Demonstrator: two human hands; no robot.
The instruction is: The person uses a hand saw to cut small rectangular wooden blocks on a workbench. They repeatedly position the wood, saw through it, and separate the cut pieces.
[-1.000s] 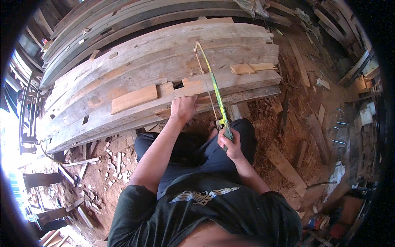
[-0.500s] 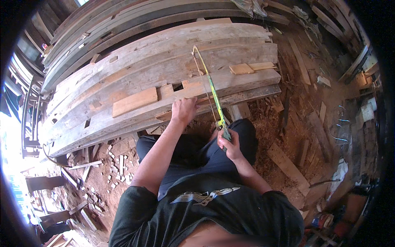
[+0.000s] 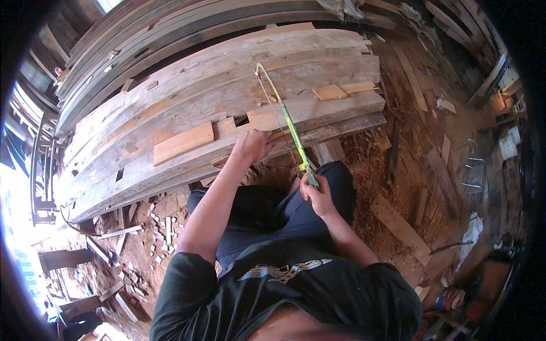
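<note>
My right hand (image 3: 318, 196) is wrapped round the handle of a bow saw (image 3: 288, 120) with a yellow-green frame. The saw slants up and to the left, its far end over the timber beams (image 3: 187, 111) and its thin blade on the left side of the frame. At the near beam edge my left hand (image 3: 252, 146) has its fingers curled over a narrow wooden strip (image 3: 220, 161), most of it hidden beneath the hand. The blade crosses just right of these fingers; whether it touches wood, I cannot make out.
A flat board (image 3: 183, 144) lies on the near beam, left of my left hand. Farther right rests a small wood block (image 3: 330, 92). Several offcuts (image 3: 165, 236) litter the floor at left, and planks (image 3: 401, 227) lie among shavings at right.
The right hand and saw have shifted slightly up and left, toward the beams. My left hand stays at the beam edge, nearly unmoved. The whole view has shifted a little.
</note>
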